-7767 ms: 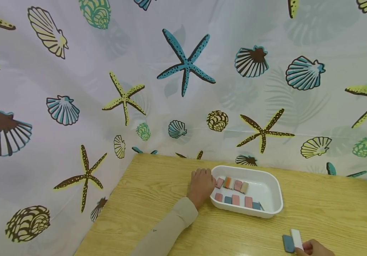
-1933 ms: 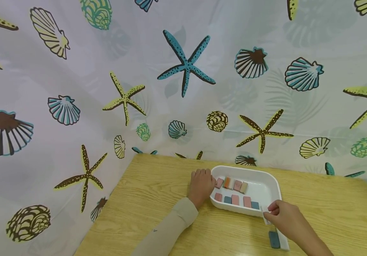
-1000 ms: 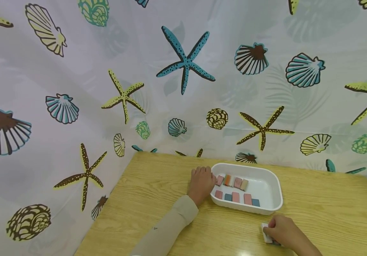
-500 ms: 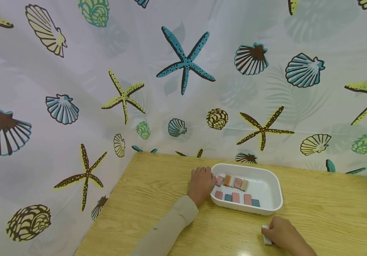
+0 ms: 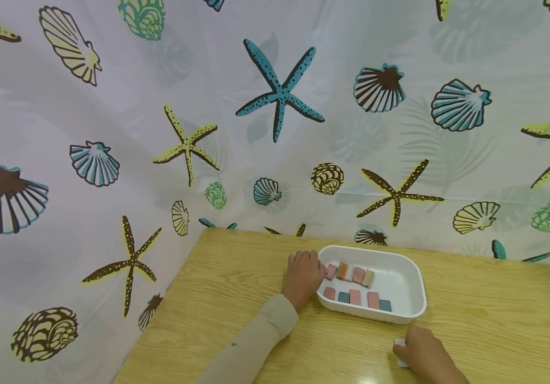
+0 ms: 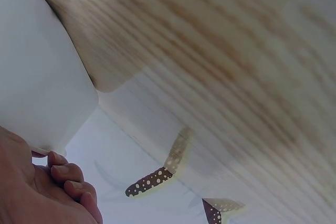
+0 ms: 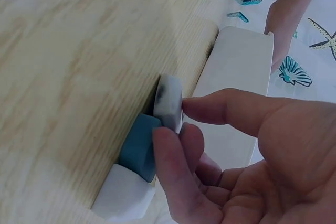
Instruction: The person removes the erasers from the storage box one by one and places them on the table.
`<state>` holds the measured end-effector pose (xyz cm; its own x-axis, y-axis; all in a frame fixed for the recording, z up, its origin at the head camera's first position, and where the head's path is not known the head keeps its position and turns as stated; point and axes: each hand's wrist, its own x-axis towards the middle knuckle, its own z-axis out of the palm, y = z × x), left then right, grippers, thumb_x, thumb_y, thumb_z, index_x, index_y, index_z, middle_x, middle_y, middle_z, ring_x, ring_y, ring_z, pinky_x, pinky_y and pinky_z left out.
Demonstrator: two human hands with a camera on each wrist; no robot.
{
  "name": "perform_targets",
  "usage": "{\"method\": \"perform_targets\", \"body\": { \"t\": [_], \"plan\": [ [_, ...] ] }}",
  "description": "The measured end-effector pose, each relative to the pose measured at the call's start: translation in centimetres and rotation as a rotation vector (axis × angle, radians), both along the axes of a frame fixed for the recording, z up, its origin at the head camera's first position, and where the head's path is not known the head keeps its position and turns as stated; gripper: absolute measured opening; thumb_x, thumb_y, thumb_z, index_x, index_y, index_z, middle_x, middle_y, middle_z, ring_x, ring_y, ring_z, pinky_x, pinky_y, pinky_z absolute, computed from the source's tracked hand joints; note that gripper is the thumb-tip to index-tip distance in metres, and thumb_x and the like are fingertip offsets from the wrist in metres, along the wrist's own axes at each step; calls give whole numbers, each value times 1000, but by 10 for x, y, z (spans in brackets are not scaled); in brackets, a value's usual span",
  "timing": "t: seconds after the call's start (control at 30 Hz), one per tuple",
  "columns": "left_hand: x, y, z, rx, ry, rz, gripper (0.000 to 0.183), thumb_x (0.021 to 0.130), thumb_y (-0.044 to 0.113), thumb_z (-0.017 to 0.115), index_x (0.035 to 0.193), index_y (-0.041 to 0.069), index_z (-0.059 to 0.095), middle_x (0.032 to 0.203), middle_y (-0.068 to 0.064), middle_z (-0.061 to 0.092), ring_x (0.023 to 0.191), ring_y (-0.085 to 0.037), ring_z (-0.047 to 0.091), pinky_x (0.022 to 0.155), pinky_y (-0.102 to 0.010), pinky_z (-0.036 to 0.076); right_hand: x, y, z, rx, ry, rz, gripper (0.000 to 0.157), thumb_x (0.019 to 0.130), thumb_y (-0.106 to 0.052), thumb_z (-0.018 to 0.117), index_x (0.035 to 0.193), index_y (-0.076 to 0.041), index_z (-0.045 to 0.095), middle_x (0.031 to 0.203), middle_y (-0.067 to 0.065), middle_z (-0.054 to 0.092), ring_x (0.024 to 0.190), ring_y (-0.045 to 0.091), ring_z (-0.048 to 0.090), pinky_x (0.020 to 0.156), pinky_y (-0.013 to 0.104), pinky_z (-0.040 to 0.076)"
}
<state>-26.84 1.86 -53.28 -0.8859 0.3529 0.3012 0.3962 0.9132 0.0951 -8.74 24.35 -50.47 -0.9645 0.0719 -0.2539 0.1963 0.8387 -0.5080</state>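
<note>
My left hand (image 5: 304,277) grips the left rim of a white plastic tray (image 5: 402,288); in the left wrist view its fingers curl over the edge. Several erasers lie inside, among them a pink one (image 5: 373,300), a blue one (image 5: 385,305) and an orange-and-white one (image 5: 344,271). In front of the tray, my right hand (image 5: 426,349) pinches a white eraser with grey smudges (image 7: 168,100) between thumb and fingers, low over the table. Right beside it, the right wrist view shows a blue eraser (image 7: 139,142) and another white eraser (image 7: 123,192) in a row.
The tray stands on a wood-grain table (image 5: 236,266). A cloth printed with starfish and shells (image 5: 280,96) hangs behind the table and along its left side.
My right hand has carried the smudged white eraser from the tray's front right corner to the erasers on the table. In the last second it has barely moved. My left hand keeps its hold.
</note>
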Motion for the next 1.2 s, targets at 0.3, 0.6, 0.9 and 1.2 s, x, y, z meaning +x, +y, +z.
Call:
{"method": "perform_targets", "body": {
  "t": [0.3,0.6,0.9,1.2],
  "plan": [
    [0,1,0,-11,28,10,22,95,30,41,84,14,49,76,1,47,76,-16,43,68,-33,29,1,-1,2,16,-17,-1,26,80,-13,63,65,-6,43,59,4,45,50,15,43,49,29,35],
    [0,2,1,-22,-17,21,22,96,31,41,87,14,50,79,1,49,77,-17,41,70,-33,29,4,-2,9,34,-55,11,30,85,-23,63,63,-6,50,57,2,46,51,14,42,50,29,34],
    [2,1,3,-21,-13,18,22,96,31,41,86,13,50,78,1,48,76,-16,41,69,-33,29,2,-6,37,-39,13,45,22,83,-24,67,71,-7,60,61,0,53,54,13,46,52,29,40],
    [4,1,4,-25,19,19,22,96,31,42,86,13,51,77,1,48,76,-17,43,69,-33,30,-9,-2,65,-105,65,44,17,85,-20,65,82,-4,62,70,1,59,59,13,53,55,29,46]
  ]
}}
